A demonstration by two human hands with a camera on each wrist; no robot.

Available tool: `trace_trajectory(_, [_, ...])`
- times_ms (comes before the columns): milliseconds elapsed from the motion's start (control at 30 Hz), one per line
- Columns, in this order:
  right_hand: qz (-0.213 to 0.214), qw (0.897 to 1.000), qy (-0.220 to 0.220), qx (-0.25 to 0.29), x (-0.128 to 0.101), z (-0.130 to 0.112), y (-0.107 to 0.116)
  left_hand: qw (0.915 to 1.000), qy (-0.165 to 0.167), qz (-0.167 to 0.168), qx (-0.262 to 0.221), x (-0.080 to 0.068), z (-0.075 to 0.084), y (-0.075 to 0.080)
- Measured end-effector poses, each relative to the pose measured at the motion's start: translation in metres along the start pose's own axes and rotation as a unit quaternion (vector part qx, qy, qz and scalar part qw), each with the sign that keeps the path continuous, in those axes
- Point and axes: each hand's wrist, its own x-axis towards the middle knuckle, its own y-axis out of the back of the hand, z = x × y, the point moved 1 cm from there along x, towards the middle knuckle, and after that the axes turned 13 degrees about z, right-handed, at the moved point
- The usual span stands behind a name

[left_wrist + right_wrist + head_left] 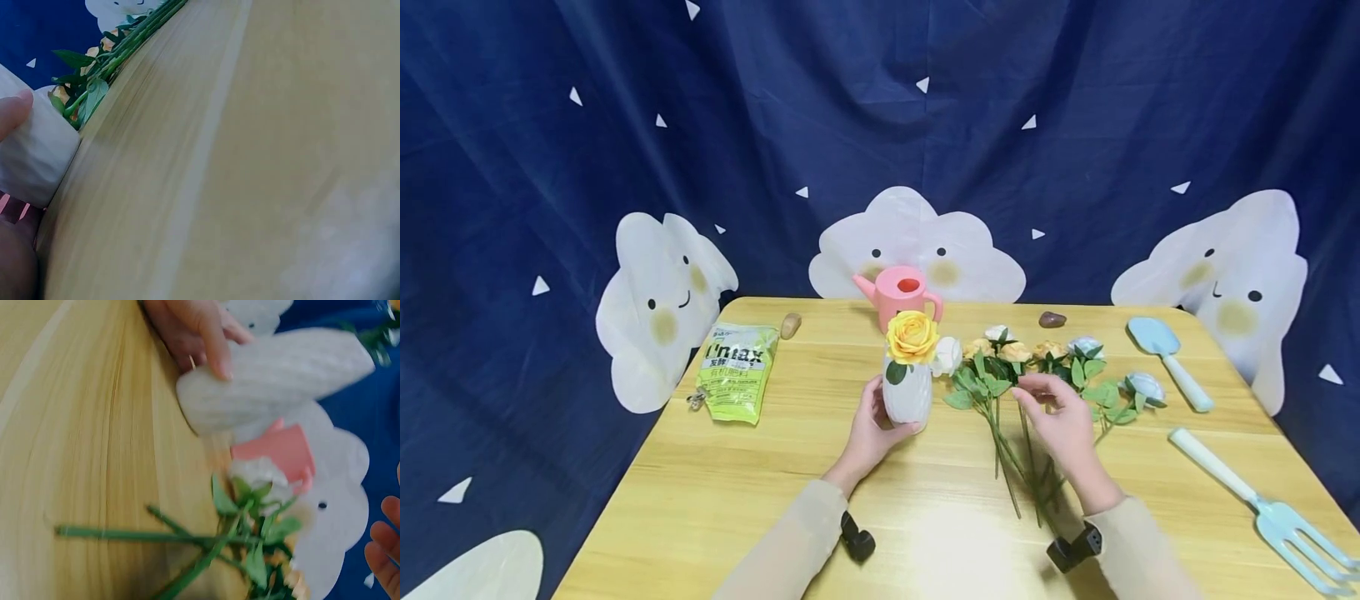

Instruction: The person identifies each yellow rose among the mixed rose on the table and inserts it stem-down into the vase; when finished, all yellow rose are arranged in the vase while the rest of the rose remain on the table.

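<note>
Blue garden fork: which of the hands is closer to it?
Right. The right hand is by the flowers, left of the fork; the left hand is farther left, holding the vase.

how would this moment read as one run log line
left hand: grips white ribbed vase | vase: upright, yellow rose in it | right hand: near loose flowers | pink watering can: behind vase

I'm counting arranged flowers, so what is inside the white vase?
A yellow rose tops the vase, with a green leaf below the bloom. The stem and anything else inside cannot be seen: rose and vase wall cover them.
</note>
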Motion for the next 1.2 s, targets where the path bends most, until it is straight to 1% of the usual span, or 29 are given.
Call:
trace_trajectory(67, [0.001,0.999,-0.037,-0.001,0.0,0.008,0.005,1.0,0.006,-0.001,0.004,0.0,0.0,0.001])
trace_trajectory(133, [-0.007,0.998,-0.064,-0.013,-0.001,0.017,0.01,0.9999,0.012,-0.003,0.005,0.0,-0.001,0.002])
trace_trajectory(233, [-0.026,0.993,-0.098,-0.052,-0.002,0.03,0.016,0.9999,0.015,-0.007,-0.004,0.0,-0.002,0.002])
trace_trajectory(367, [-0.048,0.984,-0.139,-0.103,-0.005,0.046,0.023,0.9996,0.012,-0.009,-0.025,0.0,-0.004,0.001])
trace_trajectory(467, [-0.071,0.974,-0.172,-0.127,-0.006,0.054,0.027,0.9995,0.007,-0.006,-0.031,0.0,-0.006,0.001])
trace_trajectory(533, [-0.092,0.969,-0.188,-0.133,-0.006,0.057,0.029,0.9994,0.01,-0.003,-0.032,0.001,-0.013,0.0])
trace_trajectory(600, [-0.111,0.964,-0.197,-0.137,-0.006,0.059,0.031,0.9995,0.013,0.0,-0.029,0.002,-0.021,0.0])
trace_trajectory(700, [-0.127,0.959,-0.2,-0.153,-0.006,0.062,0.031,0.9994,0.018,0.002,-0.028,0.003,-0.032,0.0])
trace_trajectory(767, [-0.138,0.957,-0.193,-0.169,-0.007,0.065,0.031,0.9996,0.013,0.003,-0.026,0.003,-0.034,0.0])
trace_trajectory(900, [-0.165,0.95,-0.181,-0.195,-0.006,0.07,0.027,0.9997,-0.008,0.006,-0.024,0.001,-0.034,-0.001])
trace_trajectory(1000, [-0.177,0.945,-0.184,-0.205,-0.004,0.072,0.025,0.9996,-0.013,0.007,-0.024,0.001,-0.035,-0.001])
trace_trajectory(1100, [-0.181,0.941,-0.194,-0.212,-0.002,0.073,0.024,0.9997,-0.007,0.007,-0.024,0.002,-0.035,-0.001])
trace_trajectory(1200, [-0.179,0.938,-0.228,-0.19,0.0,0.073,0.023,0.9996,0.009,0.008,-0.024,0.002,-0.034,-0.001])
